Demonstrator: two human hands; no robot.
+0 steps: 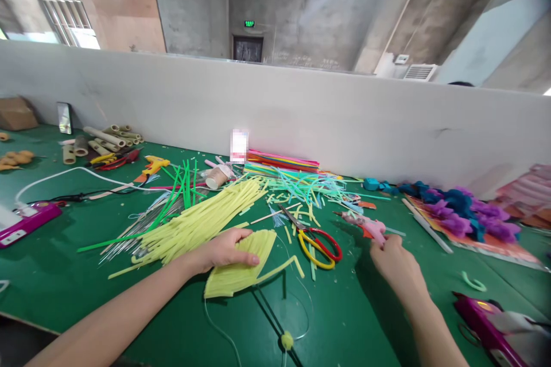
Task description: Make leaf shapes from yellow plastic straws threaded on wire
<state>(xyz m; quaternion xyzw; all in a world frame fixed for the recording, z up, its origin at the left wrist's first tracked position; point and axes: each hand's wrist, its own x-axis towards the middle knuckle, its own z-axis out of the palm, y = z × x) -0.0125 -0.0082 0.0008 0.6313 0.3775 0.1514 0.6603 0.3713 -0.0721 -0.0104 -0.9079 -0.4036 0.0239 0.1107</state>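
Observation:
My left hand (228, 251) grips a yellow fan-shaped piece (243, 275) of fuzzy stems laid side by side, thumb on top. One bent yellow stem (279, 268) sticks out from its right side. At the right, my right hand (396, 264) is closed around the handle end of a pink glue gun (365, 225), whose nozzle points left. Between the hands lie scissors (316, 241) with red and yellow handles, blades partly apart. A small yellow ball (286, 340) with dark sticks and a clear thread is below the fan piece.
A heap of yellow pipe cleaners (206, 215) lies behind my left hand, with green stems (185, 183) beside it. A yellow glue gun (154, 166) and bamboo tubes (107, 140) sit at the left. Purple flowers (456, 221) and a power strip (486, 321) are at the right.

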